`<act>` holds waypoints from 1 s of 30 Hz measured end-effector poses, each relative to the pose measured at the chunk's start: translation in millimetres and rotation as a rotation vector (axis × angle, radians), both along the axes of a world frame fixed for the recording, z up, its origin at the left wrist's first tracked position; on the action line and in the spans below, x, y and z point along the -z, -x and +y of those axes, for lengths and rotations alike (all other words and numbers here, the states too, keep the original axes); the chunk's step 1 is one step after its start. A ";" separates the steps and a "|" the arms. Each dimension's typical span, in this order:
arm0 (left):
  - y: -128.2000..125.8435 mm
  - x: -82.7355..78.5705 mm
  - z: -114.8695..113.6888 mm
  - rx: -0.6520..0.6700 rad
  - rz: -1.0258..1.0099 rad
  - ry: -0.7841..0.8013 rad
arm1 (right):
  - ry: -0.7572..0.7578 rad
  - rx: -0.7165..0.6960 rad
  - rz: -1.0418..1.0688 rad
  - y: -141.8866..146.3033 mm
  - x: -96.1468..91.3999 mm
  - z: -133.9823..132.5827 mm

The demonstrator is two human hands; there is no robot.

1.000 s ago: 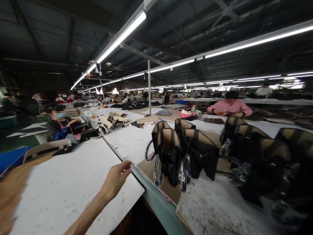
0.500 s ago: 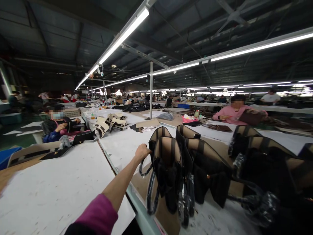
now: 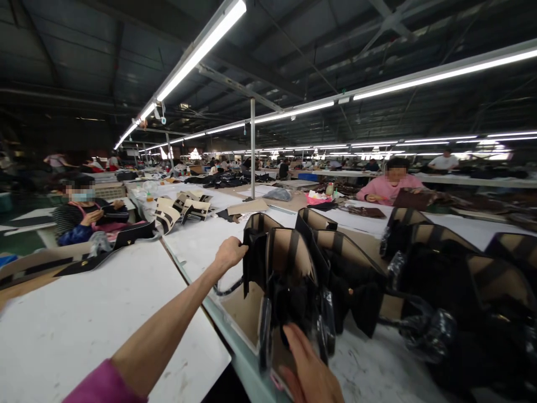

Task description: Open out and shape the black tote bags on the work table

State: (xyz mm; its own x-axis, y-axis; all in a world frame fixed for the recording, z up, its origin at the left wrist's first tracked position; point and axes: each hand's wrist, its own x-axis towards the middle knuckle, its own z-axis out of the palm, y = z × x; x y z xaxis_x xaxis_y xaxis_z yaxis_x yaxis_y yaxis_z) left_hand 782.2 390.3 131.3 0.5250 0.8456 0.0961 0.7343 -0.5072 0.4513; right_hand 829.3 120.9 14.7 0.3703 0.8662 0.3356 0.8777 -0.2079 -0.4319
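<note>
My left hand (image 3: pixel 230 253) is closed on the upper edge of a black handbag (image 3: pixel 254 260) with a tan lining, at the left end of a row. Right beside it stands another black handbag (image 3: pixel 290 294), its top gaping and its handles wrapped in clear plastic. My right hand (image 3: pixel 312 366) is low in front of this second bag, fingers stretched and thumb apart, slightly blurred. Whether its fingertips touch the bag I cannot tell. To the right another black handbag (image 3: pixel 352 285) with a small gold stud leans in the row.
More black bags (image 3: pixel 444 280) crowd the right side. A white-covered table (image 3: pixel 104 319) lies at left, with flat bag panels (image 3: pixel 100 254) along its far edge. Striped pieces (image 3: pixel 180 210) and a metal post (image 3: pixel 253 148) are beyond. Co-workers sit at left (image 3: pixel 90 215) and right (image 3: pixel 390 184).
My right hand has come into view at the bottom. My left hand has drawn the end bag leftward, apart from the bag beside it. The view has shifted slightly.
</note>
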 end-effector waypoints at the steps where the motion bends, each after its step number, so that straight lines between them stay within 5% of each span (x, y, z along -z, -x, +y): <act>1: 12.3 -5.3 -2.5 -0.004 0.010 -0.021 | -0.012 0.028 -0.015 -6.7 1.3 3.6; 10: 168.5 -14.3 -6.2 -0.167 0.100 -0.151 | -0.095 0.222 -0.052 -49.7 -2.4 13.6; 16: 261.2 -1.8 -12.7 -0.315 0.102 -0.045 | -0.047 0.206 0.204 -53.5 -16.2 14.5; 22: 299.7 16.7 -37.5 -0.377 0.142 0.066 | -0.293 0.158 -0.106 0.9 -31.9 -2.3; 26: 309.0 17.1 -55.4 -0.397 0.130 0.056 | -0.396 -0.083 -0.298 31.1 -29.4 -6.5; 30: 309.0 9.9 -80.4 -0.381 0.048 0.047 | -0.299 -0.349 -0.234 63.5 -10.9 5.5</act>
State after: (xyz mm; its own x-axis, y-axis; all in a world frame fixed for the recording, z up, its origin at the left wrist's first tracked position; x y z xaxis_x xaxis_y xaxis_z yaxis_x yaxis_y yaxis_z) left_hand 473.2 309.9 121.4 0.1755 0.9838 0.0359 0.8867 -0.1738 0.4284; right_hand 765.8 126.4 25.6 -0.0385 0.7782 0.6268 0.9528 0.2176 -0.2116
